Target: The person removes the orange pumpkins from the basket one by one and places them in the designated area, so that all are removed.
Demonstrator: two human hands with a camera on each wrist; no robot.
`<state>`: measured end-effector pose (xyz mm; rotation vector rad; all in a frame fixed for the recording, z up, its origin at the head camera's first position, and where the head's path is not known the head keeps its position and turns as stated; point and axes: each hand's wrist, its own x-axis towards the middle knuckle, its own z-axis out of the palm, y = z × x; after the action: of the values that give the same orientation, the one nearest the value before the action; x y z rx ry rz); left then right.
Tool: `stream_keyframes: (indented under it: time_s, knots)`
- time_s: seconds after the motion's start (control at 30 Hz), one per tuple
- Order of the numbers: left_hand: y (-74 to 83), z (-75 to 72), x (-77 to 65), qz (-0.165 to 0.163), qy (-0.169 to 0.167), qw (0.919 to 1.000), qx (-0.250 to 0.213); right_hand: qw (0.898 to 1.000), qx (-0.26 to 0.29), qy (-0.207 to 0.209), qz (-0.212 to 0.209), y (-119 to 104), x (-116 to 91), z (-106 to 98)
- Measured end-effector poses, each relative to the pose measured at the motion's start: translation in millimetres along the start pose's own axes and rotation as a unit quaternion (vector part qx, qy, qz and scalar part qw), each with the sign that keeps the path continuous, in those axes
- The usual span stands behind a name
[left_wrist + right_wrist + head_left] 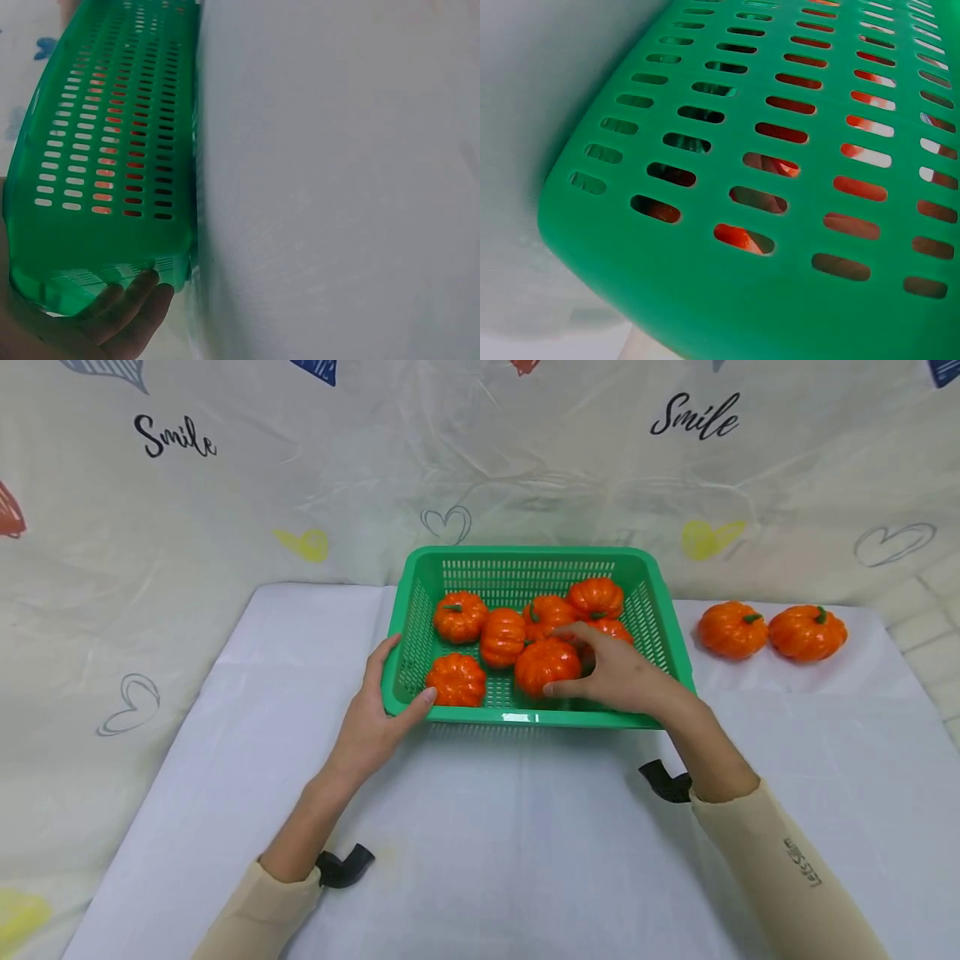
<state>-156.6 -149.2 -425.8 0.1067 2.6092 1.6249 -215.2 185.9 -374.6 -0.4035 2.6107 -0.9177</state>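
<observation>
A green slotted plastic basket point(525, 717) holds several small shiny orange pumpkins with green stems, such as one at its back left point(460, 617). My left hand point(365, 720) grips the basket's front left corner, its thumb over the front rim. In the left wrist view, the fingers point(139, 311) lie against the basket's end wall. Reaching over the front right rim, my right hand point(618, 675) holds a pumpkin point(543, 667) between thumb and fingers inside the basket. The right wrist view is filled by the basket wall point(705, 292), with orange showing through the slots.
Two more orange pumpkins point(733, 630) point(808, 633) sit side by side on the white-covered table point(480, 843), right of the basket. Behind the table hangs a pale printed sheet point(525, 460). Each wrist wears a black strap point(345, 866).
</observation>
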Motion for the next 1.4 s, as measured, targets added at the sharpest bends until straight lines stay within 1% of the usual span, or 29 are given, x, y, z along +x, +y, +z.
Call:
stream_keyframes:
  time_s: [0.17,0.33,0.47,0.63,0.7,0.8,1.0,1.13,1.23,1.4]
  knots:
    - [-0.7,0.4,0.6,0.002,0.000,1.0000,-0.004,0.999,0.012,0.030,-0.001,-1.1,-1.4,-1.2]
    - [-0.5,0.3,0.6,0.005,-0.001,1.0000,-0.006,0.996,0.053,0.067,-0.017,-1.7,-4.2,-2.9]
    - [-1.1,-0.3,0.0,0.005,-0.001,1.0000,-0.007,0.990,0.085,0.108,-0.039,-3.3,-6.1,-3.4]
    - [-2.0,-0.4,0.3,0.005,-0.001,0.9999,-0.010,0.977,0.124,0.161,-0.072,-4.8,-8.5,-3.3]
    - [-2.4,-0.1,0.6,0.004,-0.001,0.9999,-0.011,0.972,0.140,0.174,-0.079,-5.4,-9.4,-3.4]
    - [-2.6,0.3,1.0,0.007,0.001,0.9999,-0.011,0.969,0.152,0.181,-0.077,-5.2,-10.7,-4.0]
    - [-2.3,0.8,1.2,0.011,0.005,0.9999,-0.005,0.967,0.162,0.185,-0.060,-4.0,-12.5,-5.4]
    - [-3.3,1.1,1.6,0.012,0.003,0.9999,-0.005,0.965,0.161,0.200,-0.052,-4.0,-13.7,-6.1]
    - [-3.4,1.1,1.9,0.012,0.002,0.9999,-0.006,0.962,0.155,0.218,-0.056,-3.6,-14.2,-6.5]
    - [-1.7,0.2,2.3,0.010,0.000,0.9999,-0.006,0.956,0.136,0.246,-0.081,-1.4,-13.9,-7.4]
